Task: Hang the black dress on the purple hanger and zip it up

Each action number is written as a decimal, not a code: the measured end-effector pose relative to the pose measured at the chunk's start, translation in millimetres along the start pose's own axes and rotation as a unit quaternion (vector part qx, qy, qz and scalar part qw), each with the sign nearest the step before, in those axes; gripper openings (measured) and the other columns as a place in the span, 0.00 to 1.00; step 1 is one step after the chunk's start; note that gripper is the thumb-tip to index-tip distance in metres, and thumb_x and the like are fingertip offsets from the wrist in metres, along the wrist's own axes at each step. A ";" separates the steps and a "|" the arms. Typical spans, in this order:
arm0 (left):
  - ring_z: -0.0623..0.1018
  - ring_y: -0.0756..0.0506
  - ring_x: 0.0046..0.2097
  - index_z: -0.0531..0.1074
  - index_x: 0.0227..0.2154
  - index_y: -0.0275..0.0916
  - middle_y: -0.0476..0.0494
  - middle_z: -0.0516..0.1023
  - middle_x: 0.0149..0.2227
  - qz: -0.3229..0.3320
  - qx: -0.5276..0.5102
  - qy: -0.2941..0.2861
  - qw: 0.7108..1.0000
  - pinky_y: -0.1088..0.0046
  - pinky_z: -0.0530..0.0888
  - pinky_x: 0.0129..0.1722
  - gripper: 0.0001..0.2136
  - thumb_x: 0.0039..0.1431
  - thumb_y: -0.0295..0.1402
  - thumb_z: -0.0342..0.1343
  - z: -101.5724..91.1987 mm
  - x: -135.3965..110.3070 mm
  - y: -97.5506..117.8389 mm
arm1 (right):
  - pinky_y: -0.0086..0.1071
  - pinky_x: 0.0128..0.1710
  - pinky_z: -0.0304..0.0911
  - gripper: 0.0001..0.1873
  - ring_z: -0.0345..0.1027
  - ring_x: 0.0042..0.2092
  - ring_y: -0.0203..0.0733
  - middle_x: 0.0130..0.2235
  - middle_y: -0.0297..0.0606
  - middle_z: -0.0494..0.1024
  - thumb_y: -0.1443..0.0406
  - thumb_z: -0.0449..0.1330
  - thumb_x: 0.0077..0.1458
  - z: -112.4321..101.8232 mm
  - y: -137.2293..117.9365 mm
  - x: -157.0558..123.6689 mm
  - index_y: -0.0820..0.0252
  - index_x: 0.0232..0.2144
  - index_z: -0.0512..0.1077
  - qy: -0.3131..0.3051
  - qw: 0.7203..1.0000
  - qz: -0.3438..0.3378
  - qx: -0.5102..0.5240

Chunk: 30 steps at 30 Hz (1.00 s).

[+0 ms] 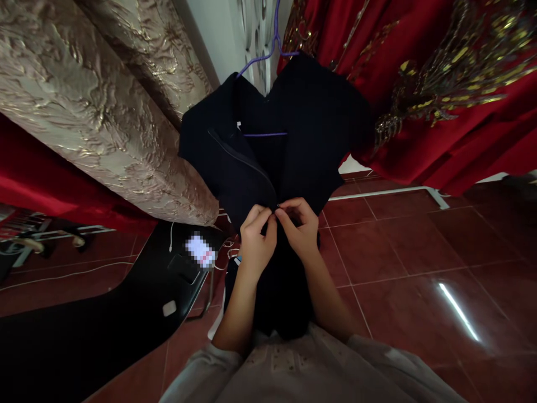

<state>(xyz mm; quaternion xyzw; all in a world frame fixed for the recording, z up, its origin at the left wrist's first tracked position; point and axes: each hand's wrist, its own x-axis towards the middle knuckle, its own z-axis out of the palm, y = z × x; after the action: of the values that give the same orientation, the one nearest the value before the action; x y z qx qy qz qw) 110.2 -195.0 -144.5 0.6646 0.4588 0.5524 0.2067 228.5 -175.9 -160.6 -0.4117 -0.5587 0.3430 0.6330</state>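
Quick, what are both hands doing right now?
Left hand: closed, pinching the dark garment at its front opening.
Right hand: closed, pinching it too, right beside the left hand.

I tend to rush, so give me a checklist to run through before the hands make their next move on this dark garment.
1. Garment on its hanger: ok, it hangs there.
2. Left hand at the front opening: ok, pinching at its lower end.
3. Right hand there too: ok, pinching close beside the left.
4. Front opening closed above the hands: not ok, it gapes.
5. What sits between the pinched fingers: cannot tell, too small.
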 end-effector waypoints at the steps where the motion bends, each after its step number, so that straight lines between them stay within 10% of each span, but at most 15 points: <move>1: 0.71 0.49 0.36 0.71 0.33 0.38 0.46 0.69 0.33 0.001 0.006 0.003 1.000 0.72 0.70 0.37 0.09 0.71 0.25 0.51 -0.1 0.4 -0.2 | 0.30 0.36 0.68 0.03 0.72 0.35 0.35 0.34 0.33 0.76 0.64 0.65 0.61 -0.6 -0.9 0.4 0.57 0.36 0.74 -0.008 1.000 0.016 -0.001; 9: 0.71 0.49 0.34 0.70 0.30 0.38 0.48 0.69 0.31 -0.012 0.015 0.062 0.998 0.74 0.70 0.35 0.08 0.67 0.24 0.53 0.5 -1.6 -3.7 | 0.28 0.28 0.61 0.12 0.63 0.26 0.32 0.26 0.31 0.71 0.58 0.63 0.62 0.7 -15.9 1.4 0.58 0.30 0.73 -0.089 0.984 0.135 0.077; 30: 0.70 0.48 0.33 0.68 0.32 0.39 0.48 0.68 0.31 -0.071 -0.061 0.036 0.995 0.71 0.69 0.36 0.08 0.70 0.27 0.52 15.7 -6.4 -13.5 | 0.28 0.20 0.41 0.09 0.45 0.20 0.28 0.19 0.27 0.64 0.57 0.70 0.51 5.7 -15.8 10.6 0.55 0.32 0.81 -0.031 0.945 0.214 0.246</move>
<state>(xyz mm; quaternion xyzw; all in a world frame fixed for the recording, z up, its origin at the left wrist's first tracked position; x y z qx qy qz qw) 119.7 -190.1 -163.3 0.5960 0.4772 0.5870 0.2692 224.0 -172.3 -141.6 -0.3423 -0.3746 0.6097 0.6089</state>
